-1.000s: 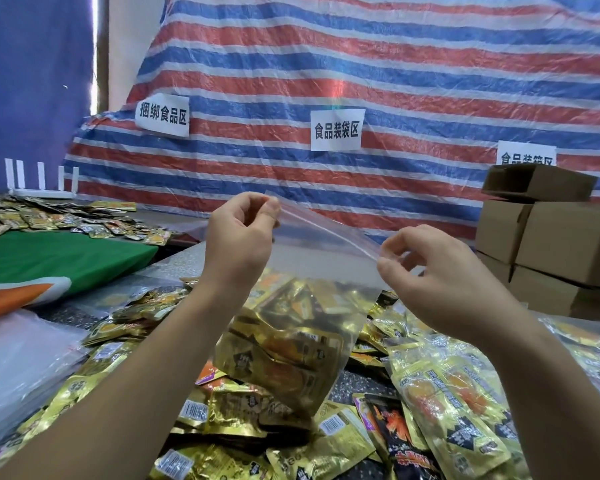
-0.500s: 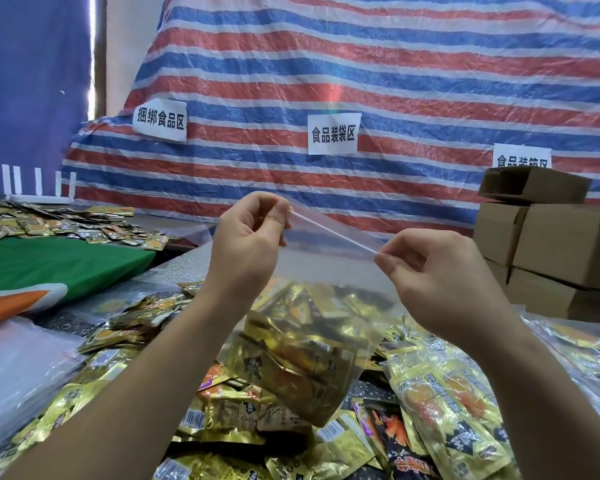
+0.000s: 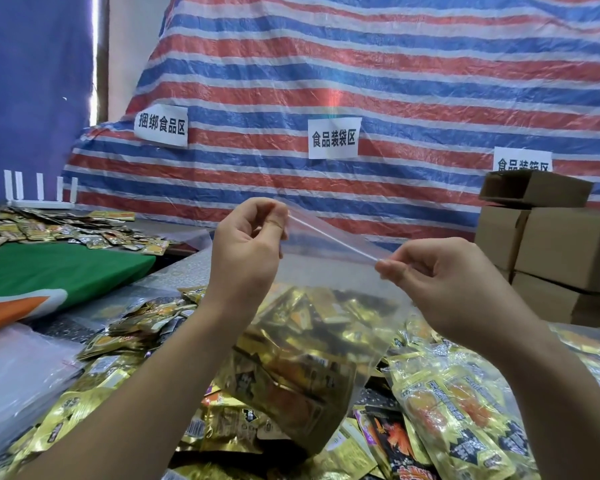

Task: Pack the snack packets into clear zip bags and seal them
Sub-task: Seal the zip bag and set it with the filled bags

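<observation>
I hold a clear zip bag (image 3: pixel 329 271) up in the air over the table. Several gold snack packets (image 3: pixel 302 351) fill its lower half. My left hand (image 3: pixel 246 251) pinches the left end of the zip strip between thumb and forefinger. My right hand (image 3: pixel 440 278) pinches the right end of the strip. The strip runs taut and straight between them, sloping down to the right. Loose gold snack packets (image 3: pixel 118 344) cover the table under the bag.
Filled clear bags of yellow packets (image 3: pixel 454 417) lie at the lower right. A stack of flat clear bags (image 3: pixel 18 372) lies at the left. Cardboard boxes (image 3: pixel 555 244) stand at the right. A green cloth (image 3: pixel 49 268) and more packets (image 3: pixel 49 230) lie at the far left, before a striped tarp (image 3: pixel 361 81).
Both hands and the bag have risen a little. My right hand has slid rightward along the zip strip, which is now pulled straight.
</observation>
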`<state>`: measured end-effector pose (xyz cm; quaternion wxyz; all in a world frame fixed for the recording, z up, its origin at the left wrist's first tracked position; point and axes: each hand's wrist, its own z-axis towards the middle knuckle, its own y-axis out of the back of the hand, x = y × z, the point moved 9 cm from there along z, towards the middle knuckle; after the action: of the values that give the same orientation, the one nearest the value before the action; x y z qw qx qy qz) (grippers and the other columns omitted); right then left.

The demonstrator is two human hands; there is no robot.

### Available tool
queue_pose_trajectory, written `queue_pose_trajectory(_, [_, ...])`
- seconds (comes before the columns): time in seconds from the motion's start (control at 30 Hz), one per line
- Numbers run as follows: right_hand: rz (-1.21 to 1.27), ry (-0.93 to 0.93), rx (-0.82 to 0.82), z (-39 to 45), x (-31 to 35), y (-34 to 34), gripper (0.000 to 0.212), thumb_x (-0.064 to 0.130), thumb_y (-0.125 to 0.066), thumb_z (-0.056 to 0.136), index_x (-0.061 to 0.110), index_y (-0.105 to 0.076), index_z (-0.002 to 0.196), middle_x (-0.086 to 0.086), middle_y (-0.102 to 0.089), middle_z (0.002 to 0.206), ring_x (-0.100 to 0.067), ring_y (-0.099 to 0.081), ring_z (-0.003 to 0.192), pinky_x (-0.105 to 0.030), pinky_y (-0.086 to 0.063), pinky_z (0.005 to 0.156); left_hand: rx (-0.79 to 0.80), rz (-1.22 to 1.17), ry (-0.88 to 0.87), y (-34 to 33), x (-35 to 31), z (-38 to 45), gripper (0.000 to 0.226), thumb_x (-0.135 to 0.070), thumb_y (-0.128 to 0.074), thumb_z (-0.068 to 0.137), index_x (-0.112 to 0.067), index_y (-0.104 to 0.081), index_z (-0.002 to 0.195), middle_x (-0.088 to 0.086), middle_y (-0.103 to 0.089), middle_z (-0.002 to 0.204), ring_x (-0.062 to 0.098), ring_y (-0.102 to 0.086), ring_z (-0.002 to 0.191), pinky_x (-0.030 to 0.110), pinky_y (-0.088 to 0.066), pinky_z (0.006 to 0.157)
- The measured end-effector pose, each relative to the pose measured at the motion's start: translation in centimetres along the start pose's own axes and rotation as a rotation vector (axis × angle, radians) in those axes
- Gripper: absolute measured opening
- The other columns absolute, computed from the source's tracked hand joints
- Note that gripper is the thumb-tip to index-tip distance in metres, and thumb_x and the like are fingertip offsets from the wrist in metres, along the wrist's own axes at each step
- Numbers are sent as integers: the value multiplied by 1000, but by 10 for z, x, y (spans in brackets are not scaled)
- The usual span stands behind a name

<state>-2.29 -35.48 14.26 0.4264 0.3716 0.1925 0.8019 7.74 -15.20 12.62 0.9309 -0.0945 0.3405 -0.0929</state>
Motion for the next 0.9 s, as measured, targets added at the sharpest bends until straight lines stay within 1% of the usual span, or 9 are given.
queue_pose_trajectory(0.13, [-244,1,38,0,2,-3,57,72,-36,82,26,-68,80,14,-58,62,-1,-49,56,-20,-39,54,86,-20,8,-11,0,-2,14,-29,-61,94,-24,-68,83,-4,-60,68,11,-51,60,25,-46,58])
queue_pose_trajectory(0.23, [-277,-45,109,-2,3,-23,96,88,-29,64,33,-45,140,14,-59,114,-3,-53,99,-28,-46,81,194,-29,-20,-27,-3,-9,15,-37,-61,87,-23,-67,84,-6,-60,66,10,-52,58,24,-45,55])
queue_pose_trajectory(0.3, [-265,-55,172,-6,6,-45,110,93,-36,57,38,-20,152,12,-57,128,-4,-54,107,-29,-51,88,257,-16,-32,-38,-1,-14,14,-35,-61,88,-22,-67,85,-6,-60,65,9,-52,56,20,-43,52])
queue_pose_trajectory(0.37, [-285,-38,219,-8,5,-68,102,89,-51,63,41,-22,148,17,-59,119,-3,-58,100,-32,-55,84,305,-2,-17,-46,4,-18,10,-28,-62,90,-21,-67,85,-5,-60,64,9,-52,54,18,-42,51])
queue_pose_trajectory(0.47, [-275,-112,335,-9,-10,-96,63,73,-70,68,39,-48,116,13,-64,90,-3,-61,77,-30,-55,67,364,66,40,-53,19,-23,15,-16,-62,95,-22,-68,82,-6,-61,61,8,-54,54,17,-44,53])
queue_pose_trajectory(0.57, [-262,-168,543,-16,-27,-117,28,55,-75,78,30,-63,84,11,-65,69,-2,-59,59,-22,-45,50,411,129,83,-56,31,-28,19,-15,-60,97,-21,-70,82,-8,-61,58,6,-55,54,18,-45,54])
queue_pose_trajectory(0.63, [-255,-220,592,-19,-38,-122,13,29,-72,85,21,-69,76,7,-68,66,-5,-62,60,-24,-49,51,396,153,111,-54,37,-28,19,-17,-58,98,-20,-70,83,-8,-62,58,7,-57,55,19,-46,55])
queue_pose_trajectory(0.8, [-80,-374,483,-13,-67,-108,30,0,-54,88,19,-75,78,1,-75,76,-16,-71,78,-32,-58,71,280,260,182,-43,49,-24,19,-32,-51,101,-26,-66,90,-7,-67,75,5,-62,62,16,-46,57])
queue_pose_trajectory(0.9, [140,-484,281,-8,-89,-85,21,5,-58,96,14,-73,85,-1,-70,73,-7,-61,60,-20,-47,54,250,300,170,-40,49,-25,20,-35,-50,101,-27,-64,91,-7,-68,81,9,-64,66,20,-52,60])
